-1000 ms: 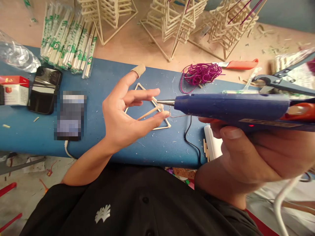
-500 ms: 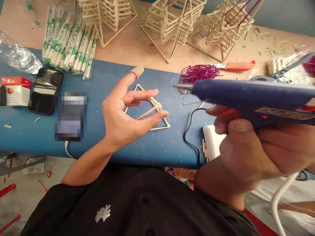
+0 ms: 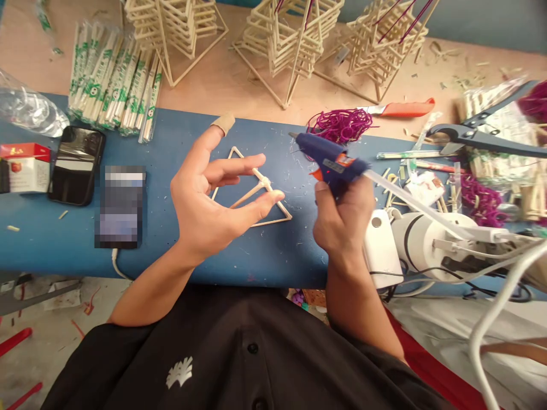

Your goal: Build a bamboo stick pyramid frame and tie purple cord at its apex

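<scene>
My left hand hovers over a small frame of thin wooden sticks lying on the blue mat. Its thumb and fingers are spread on either side of a stick joint with a whitish blob; whether they touch the sticks is hard to tell. A tan cover sits on one fingertip. To the right, my right hand is wrapped round the handle of a blue glue gun, its nozzle pointing left, above the mat. A white glue stick sticks out of the gun's back.
Stick lattices stand at the back. Purple cord, an orange-handled knife and dark cutters lie behind and right. Wrapped chopsticks and two phones are at left. A white device and cables stand beside my right forearm.
My right hand has moved down and away from the camera with the glue gun, closer to the mat. My left hand keeps its pose over the frame, while the view has shifted slightly.
</scene>
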A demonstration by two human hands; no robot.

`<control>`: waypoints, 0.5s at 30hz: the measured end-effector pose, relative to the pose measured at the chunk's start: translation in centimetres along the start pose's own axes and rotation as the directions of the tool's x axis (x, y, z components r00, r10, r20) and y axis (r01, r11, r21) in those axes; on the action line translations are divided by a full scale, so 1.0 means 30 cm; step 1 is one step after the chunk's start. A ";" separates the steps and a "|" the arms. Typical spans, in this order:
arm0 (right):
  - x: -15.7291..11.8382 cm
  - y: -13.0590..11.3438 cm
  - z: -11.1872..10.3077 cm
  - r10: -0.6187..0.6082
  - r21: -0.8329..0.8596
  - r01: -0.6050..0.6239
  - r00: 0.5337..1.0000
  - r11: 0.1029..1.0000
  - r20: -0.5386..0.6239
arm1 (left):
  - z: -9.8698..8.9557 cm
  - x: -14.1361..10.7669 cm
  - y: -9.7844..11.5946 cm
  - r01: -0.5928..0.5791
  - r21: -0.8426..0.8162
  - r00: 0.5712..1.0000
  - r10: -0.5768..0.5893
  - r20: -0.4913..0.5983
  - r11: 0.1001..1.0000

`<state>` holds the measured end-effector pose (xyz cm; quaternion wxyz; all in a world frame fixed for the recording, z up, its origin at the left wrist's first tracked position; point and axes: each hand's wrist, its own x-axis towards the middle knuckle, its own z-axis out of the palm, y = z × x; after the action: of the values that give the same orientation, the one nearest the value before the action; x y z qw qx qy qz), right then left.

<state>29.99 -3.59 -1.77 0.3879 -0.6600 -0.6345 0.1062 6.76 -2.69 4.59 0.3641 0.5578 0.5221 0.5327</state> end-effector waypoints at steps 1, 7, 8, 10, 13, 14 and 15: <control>-0.003 0.004 0.015 0.024 -0.010 -0.024 1.000 1.000 0.019 | 0.001 0.000 0.000 -0.001 0.002 1.000 0.001 -0.001 1.000; 0.003 0.019 0.059 0.101 -0.055 -0.096 0.992 0.994 0.078 | 0.004 -0.001 -0.011 -0.020 -0.014 1.000 0.020 -0.013 1.000; 0.001 0.020 0.058 0.110 -0.068 -0.105 0.992 0.992 0.068 | 0.004 -0.001 -0.013 -0.023 -0.011 1.000 0.023 -0.012 1.000; -0.004 0.019 0.052 0.127 -0.086 -0.121 0.990 0.989 0.066 | 0.004 -0.001 -0.015 -0.026 0.006 1.000 0.026 -0.003 1.000; -0.019 0.015 0.038 0.130 -0.065 -0.127 0.990 0.990 0.057 | 0.003 -0.002 -0.017 -0.041 0.019 0.999 0.041 -0.002 0.999; -0.026 0.013 0.032 0.127 -0.057 -0.124 0.991 0.991 0.045 | 0.003 -0.002 -0.018 -0.047 0.018 0.999 0.047 -0.001 0.999; -0.035 0.012 0.026 0.121 -0.054 -0.119 0.992 0.991 0.031 | 0.003 -0.002 -0.020 -0.051 0.016 0.999 0.051 -0.001 0.999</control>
<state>29.58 -4.22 -2.90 0.3527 -0.7050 -0.6026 0.1240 6.75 -2.62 3.99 0.3456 0.5736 0.5122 0.5378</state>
